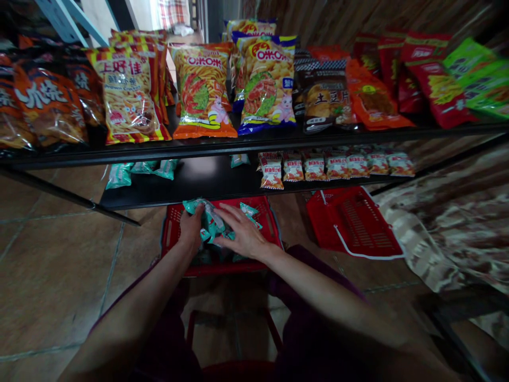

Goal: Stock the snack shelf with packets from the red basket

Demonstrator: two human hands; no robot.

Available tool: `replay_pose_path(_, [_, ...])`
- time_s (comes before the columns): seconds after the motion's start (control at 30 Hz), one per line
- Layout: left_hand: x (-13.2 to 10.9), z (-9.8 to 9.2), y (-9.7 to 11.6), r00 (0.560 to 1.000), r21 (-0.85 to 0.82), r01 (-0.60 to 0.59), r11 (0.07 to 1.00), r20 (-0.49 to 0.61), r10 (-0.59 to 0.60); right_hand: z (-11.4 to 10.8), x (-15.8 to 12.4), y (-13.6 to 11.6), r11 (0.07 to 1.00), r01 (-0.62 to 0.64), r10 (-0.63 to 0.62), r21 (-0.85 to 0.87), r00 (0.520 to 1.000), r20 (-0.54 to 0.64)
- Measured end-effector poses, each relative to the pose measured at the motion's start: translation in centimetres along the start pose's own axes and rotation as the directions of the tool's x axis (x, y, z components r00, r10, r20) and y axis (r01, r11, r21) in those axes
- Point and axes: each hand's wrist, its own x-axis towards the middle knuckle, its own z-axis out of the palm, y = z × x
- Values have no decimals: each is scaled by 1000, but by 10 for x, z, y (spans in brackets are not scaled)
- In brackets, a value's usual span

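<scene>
Small teal snack packets are bunched between my hands, over a red shopping basket in front of my knees. My left hand is closed on the packets, its thumb lying over them. My right hand has its fingers stretched out and thumb apart, against the right side of the same bunch. Another teal packet shows just beyond my right hand in the basket. More packets lie lower in the basket, partly hidden by my hands and in shadow.
Above the basket is a black lower shelf with teal packets at left and a row of small red-and-white packets at right. The upper shelf holds large snack bags. A second red basket stands right.
</scene>
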Motion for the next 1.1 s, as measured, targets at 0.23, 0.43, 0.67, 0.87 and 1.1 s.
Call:
replay_pose_path(0.23, [-11,14,0,1000,-9,-22,1000,-7,22,24,-11,4,989,43,-37,-144,998,40])
replay_pose_path(0.43, [-8,16,-3,997,-14,75,997,28,-75,18,-5,11,995,-92,94,28,992,-88])
replay_pose_path(0.67, [-7,10,3,987,-120,143,982,90,-132,13,6,21,629,-424,633,651,766,-113])
replay_pose_path(0.87, [-10,8,12,962,-203,212,956,213,-168,10,8,8,168,-422,750,891,641,163])
replay_pose_path(1.1, [-2,6,7,968,-242,214,946,184,-172,5,6,-3,20,-472,783,881,555,280])
